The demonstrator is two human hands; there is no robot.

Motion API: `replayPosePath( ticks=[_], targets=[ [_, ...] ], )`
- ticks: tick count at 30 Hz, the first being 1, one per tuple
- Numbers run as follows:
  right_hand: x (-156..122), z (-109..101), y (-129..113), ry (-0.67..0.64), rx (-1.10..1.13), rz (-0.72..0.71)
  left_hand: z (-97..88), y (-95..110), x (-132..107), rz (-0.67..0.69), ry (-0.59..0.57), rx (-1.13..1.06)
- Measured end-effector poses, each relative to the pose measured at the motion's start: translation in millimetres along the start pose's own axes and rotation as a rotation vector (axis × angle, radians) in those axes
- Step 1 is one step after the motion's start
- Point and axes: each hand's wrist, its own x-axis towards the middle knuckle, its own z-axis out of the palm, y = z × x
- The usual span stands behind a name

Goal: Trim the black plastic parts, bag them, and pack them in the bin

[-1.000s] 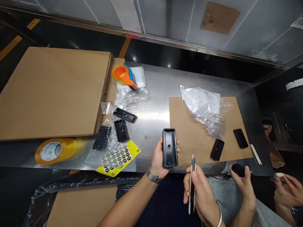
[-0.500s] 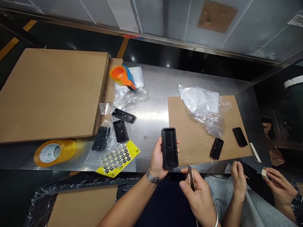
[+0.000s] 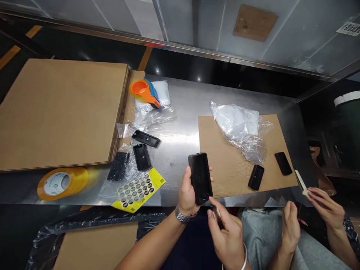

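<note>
Left hand (image 3: 188,195) grip closed round black tray (image 3: 200,176), above tabletop (image 3: 176,182) front edge; far fingers mostly hidden behind it. Right hand (image 3: 228,236) grip round slim tool (image 3: 217,216), mostly covered, type unclear. Crumpled plastic bag (image 3: 239,122) covers part of cardboard sheet (image 3: 218,161).

A tray (image 3: 200,178) is resting in the left hand (image 3: 187,193), boards (image 3: 64,112) lying left on the tabletop (image 3: 182,97), a bag (image 3: 236,120) on cardboard (image 3: 219,168) right.

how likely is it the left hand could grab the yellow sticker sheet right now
Probably not right away: the left hand is holding a hollow black case. Otherwise the way looks free, as the yellow sticker sheet lies nearby to its left with only bare metal tabletop between.
</note>
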Motion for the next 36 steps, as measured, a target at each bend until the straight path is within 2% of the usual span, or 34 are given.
replayPosePath(
  ticks=[2, 4, 6, 8, 10, 15, 20, 24, 27, 29, 32, 36],
  targets=[
    [-1.3, 0.0, -2.5, -0.06, 0.084, 0.086, 0.2, -0.6, 0.0, -0.018, 0.008, -0.005],
    [-3.7, 0.2, -3.8, -0.155, 0.246, 0.263, -0.4, -0.5, 1.4, -0.056, 0.007, -0.039],
    [-6.1, 0.1, -2.6, -0.19, 0.475, 0.437, -2.1, 0.0, 4.5, -0.098, 0.002, -0.086],
    [-6.8, -0.8, 0.5, -0.126, 0.672, 0.523, -4.7, 0.3, 8.2, -0.138, -0.015, -0.123],
    [-5.1, -2.7, 3.2, -0.05, 0.76, 0.538, -7.3, 0.0, 11.3, -0.15, -0.025, -0.147],
    [0.9, -8.0, 0.0, -0.034, 0.709, 0.515, -9.6, -0.9, 13.2, -0.161, -0.025, -0.177],
    [-0.1, -8.6, -3.4, -0.128, 0.435, 0.442, -7.0, 2.1, 10.6, -0.184, -0.013, -0.184],
    [2.1, -7.1, -0.9, -0.111, 0.172, 0.256, -3.8, 3.7, 6.6, -0.225, -0.005, -0.136],
    [2.7, -5.0, -1.3, -0.092, 0.096, 0.128, -2.7, 3.9, 4.9, -0.215, 0.027, -0.139],
    [1.2, -3.4, -2.6, -0.13, 0.121, 0.156, -3.4, 4.2, 5.4, -0.238, 0.029, -0.144],
    [-1.3, -2.4, -3.6, -0.195, 0.247, 0.315, -5.3, 5.7, 7.5, -0.27, 0.0, -0.148],
    [3.0, -4.2, -2.1, -0.05, 0.409, 0.489, -5.0, 8.6, 8.2, -0.305, 0.001, -0.135]
  ],
)
